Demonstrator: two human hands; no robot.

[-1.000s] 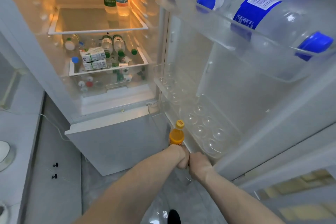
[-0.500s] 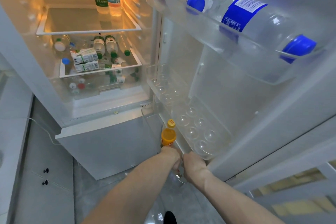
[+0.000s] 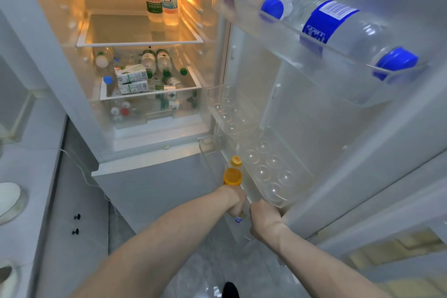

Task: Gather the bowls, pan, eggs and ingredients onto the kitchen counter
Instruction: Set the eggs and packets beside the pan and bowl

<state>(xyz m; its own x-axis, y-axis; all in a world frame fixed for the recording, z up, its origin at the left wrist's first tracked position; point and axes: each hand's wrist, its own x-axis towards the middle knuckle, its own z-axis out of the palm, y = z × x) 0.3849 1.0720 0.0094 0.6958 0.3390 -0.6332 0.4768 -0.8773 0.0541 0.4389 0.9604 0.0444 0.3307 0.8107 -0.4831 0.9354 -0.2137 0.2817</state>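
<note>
The fridge door (image 3: 338,128) is open & both hands reach down to its bottom door shelf (image 3: 210,164). L hand (image 3: 233,202) is at the front of that shelf, fingers curled round something clear just under the orange bottle (image 3: 232,175); can't tell if it grips the bottle itself or another thing next to it. A small blue bit (image 3: 238,219) shows under the hand. R hand (image 3: 264,219) is just beside the L hand, fingers curled over the near end of the clear egg tray (image 3: 271,169) & holding its edge. The tray's round cups look see-through; no eggs can be seen in them.

The orange bottle stands upright in the bottom door shelf, at its front edge, w/ a 2nd yellow cap (image 3: 236,161) right behind it.

Up in the top door shelf lie 2 big water bottles (image 3: 338,29) w/ blue caps & blue labels, on their sides.

Inside the fridge, 2 water bottles (image 3: 160,0) stand at the back of the top glass shelf. The shelf under it holds small cartons (image 3: 131,80) & more little bottles lying down. A drawer below has bottles too.

At the left edge is a white counter (image 3: 24,164) w/ a round white thing (image 3: 9,197) on it. A dark shoe tip (image 3: 229,289) shows on the floor.
</note>
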